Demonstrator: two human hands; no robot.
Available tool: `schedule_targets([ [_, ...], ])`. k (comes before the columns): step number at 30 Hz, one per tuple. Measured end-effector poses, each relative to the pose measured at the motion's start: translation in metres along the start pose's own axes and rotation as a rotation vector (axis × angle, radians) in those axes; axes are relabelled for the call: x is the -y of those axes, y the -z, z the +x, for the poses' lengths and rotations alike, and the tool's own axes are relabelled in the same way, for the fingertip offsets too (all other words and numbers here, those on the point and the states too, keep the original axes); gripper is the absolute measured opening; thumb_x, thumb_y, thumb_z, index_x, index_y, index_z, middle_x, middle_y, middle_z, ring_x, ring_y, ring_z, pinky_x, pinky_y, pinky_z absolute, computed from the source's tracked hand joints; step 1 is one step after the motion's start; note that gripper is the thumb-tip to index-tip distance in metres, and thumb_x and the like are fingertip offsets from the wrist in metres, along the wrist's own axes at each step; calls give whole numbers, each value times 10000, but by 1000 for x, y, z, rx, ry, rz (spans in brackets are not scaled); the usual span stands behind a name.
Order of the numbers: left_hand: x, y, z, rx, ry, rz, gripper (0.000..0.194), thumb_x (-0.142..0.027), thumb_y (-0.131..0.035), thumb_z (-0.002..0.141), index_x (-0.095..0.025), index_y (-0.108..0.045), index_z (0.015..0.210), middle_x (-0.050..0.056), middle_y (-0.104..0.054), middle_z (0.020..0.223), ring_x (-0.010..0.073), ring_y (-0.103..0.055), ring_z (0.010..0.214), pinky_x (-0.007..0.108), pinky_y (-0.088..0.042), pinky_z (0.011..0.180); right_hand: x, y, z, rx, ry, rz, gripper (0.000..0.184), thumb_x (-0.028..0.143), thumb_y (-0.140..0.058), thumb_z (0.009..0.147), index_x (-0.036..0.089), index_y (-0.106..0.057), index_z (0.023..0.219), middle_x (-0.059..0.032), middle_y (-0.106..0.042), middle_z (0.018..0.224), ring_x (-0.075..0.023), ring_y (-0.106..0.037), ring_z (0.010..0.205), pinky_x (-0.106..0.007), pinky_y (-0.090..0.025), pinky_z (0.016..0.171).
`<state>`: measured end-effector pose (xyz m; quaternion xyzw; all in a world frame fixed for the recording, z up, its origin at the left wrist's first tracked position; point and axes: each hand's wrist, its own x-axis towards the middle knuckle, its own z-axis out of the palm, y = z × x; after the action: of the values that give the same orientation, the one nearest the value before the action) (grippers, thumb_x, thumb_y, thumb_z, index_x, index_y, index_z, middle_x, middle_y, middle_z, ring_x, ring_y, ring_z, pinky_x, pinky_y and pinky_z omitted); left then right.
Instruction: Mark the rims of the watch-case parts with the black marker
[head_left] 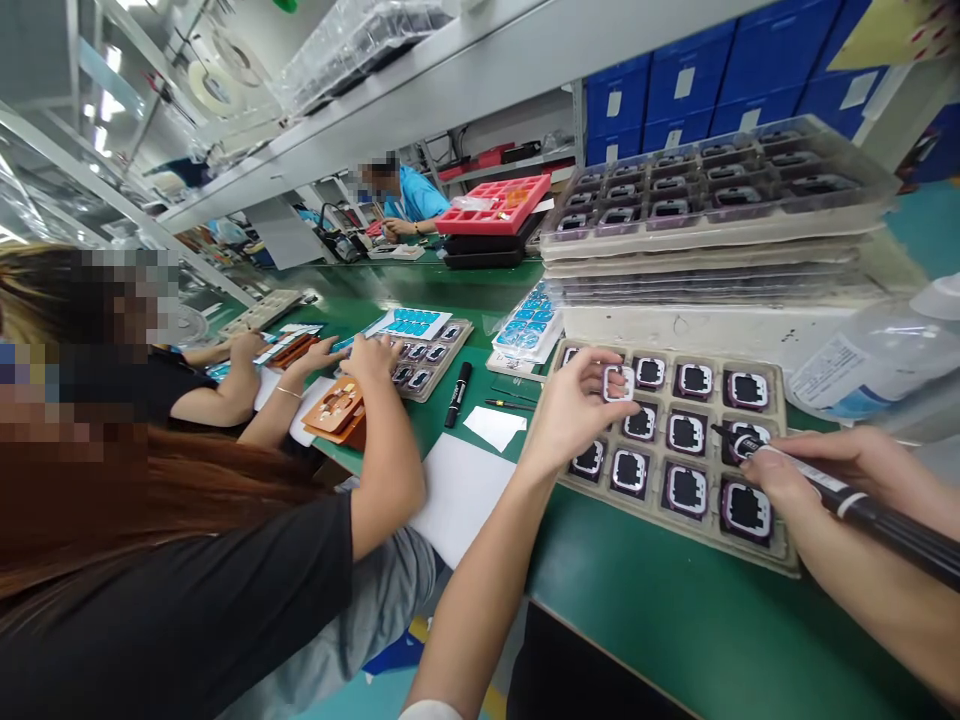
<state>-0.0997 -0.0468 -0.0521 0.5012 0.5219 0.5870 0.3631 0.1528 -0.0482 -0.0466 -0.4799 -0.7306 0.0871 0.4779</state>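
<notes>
My left hand (574,405) pinches a small square frame part (618,383) with a pale rim, holding it over the left side of a beige compartment tray (784,545). Several dark square parts with white and purple rims, such as one near the front (685,489), sit in the tray's pockets. My right hand (817,490) grips a black marker pen (862,510). Its dark tip points left, above the right-hand column of parts. Whether the tip touches a part I cannot tell.
Stacked clear trays (720,200) stand behind my tray, and a clear bottle (862,370) is at the right. Left of it lie another marker (458,394), white paper (465,500) and blue-and-white parts (529,322). A co-worker's arm (386,450) reaches over the bench close by on my left.
</notes>
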Motion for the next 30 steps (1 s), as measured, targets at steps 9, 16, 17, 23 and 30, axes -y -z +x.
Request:
schedule_targets([
  [9,7,-42,-21,142,35,-236,592,-195,-979,663,-193,-679,1173,44,-755,1023,126,-728,842,251,-621,786,0,-5,-4,-60,3,149,117,340,-811,868,271,-747,938,-15,-767,834,-212,-745,706,-312,-543,609],
  [16,10,-51,-32,110,-34,-154,559,-206,-965,705,-210,-717,1205,60,-802,1102,147,-788,896,233,-664,812,2,-6,-5,36,70,364,59,234,-746,940,233,-687,942,4,-742,897,-154,-735,725,-243,-572,621],
  [17,10,-52,-33,107,-43,-143,550,-211,-963,711,-208,-717,1202,61,-805,1105,146,-791,888,231,-667,811,3,-6,-5,40,75,366,58,227,-741,939,232,-684,938,3,-744,899,-154,-736,733,-238,-568,613],
  [23,12,-59,-40,150,-97,-85,450,-171,-903,770,-202,-714,1177,41,-813,1050,135,-802,863,208,-671,808,9,-6,-2,18,114,382,80,181,-718,920,227,-658,894,30,-722,800,-124,-703,667,-210,-541,576],
  [30,15,-61,-42,132,-136,-54,429,-163,-889,783,-198,-714,1173,41,-813,1055,132,-807,866,189,-668,789,6,-9,-3,25,111,388,70,206,-718,934,225,-664,892,7,-724,841,-137,-698,698,-232,-539,588],
])
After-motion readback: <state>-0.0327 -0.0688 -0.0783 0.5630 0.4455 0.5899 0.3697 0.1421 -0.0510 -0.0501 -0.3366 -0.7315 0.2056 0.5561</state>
